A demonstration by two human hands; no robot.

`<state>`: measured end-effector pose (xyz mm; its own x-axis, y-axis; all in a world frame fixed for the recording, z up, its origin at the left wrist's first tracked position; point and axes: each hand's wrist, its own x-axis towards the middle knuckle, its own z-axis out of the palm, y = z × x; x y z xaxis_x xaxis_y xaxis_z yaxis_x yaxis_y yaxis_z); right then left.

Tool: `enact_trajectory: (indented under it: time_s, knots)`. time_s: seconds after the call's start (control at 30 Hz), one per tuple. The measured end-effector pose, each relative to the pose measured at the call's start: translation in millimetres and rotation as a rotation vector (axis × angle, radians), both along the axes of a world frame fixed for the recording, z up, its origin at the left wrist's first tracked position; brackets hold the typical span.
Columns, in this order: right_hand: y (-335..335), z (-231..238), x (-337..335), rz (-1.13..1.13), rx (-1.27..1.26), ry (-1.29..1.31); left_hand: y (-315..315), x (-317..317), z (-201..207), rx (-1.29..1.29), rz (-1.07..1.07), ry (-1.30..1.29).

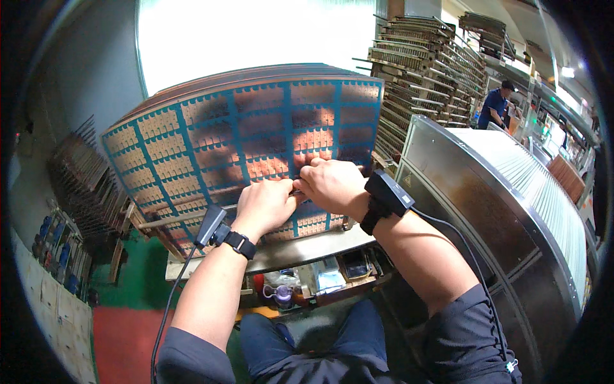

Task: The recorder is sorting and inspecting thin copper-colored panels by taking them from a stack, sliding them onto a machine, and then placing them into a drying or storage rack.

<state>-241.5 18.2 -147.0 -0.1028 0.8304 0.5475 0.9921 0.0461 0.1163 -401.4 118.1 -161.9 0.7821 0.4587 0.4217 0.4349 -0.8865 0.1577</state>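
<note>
A large copper-coloured circuit board panel (220, 163) with blue-green grid lines leans upright in front of me. More panels stand behind it, their edges showing along its top. My left hand (265, 203) is closed in front of the panel's lower middle, fingers curled. Beside it my right hand (334, 184) is closed too, and the fingertips of both hands meet. Whatever they pinch, if anything, is hidden by the fingers. I cannot tell whether the fingers touch the panel. Each wrist wears a black strapped device with a cable.
A pale ledge (320, 246) runs below the panel. Under it an open drawer (312, 299) holds bags and small items. To the right stands a metal machine (460, 173) with a ribbed top. Stacked racks (416, 77) rise behind; a person (491, 109) works farther off.
</note>
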Motion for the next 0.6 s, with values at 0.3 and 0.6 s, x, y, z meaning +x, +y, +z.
enact_trajectory:
  time_s: [0.3, 0.6]
  knots:
    - [3, -9, -13, -0.149, 0.046, 0.185, 8, -3, 5, -0.152, -0.078, -0.104]
    - [-2, -11, -7, -0.027, 0.121, 0.184, 13, -4, -4, -0.114, -0.244, -0.311]
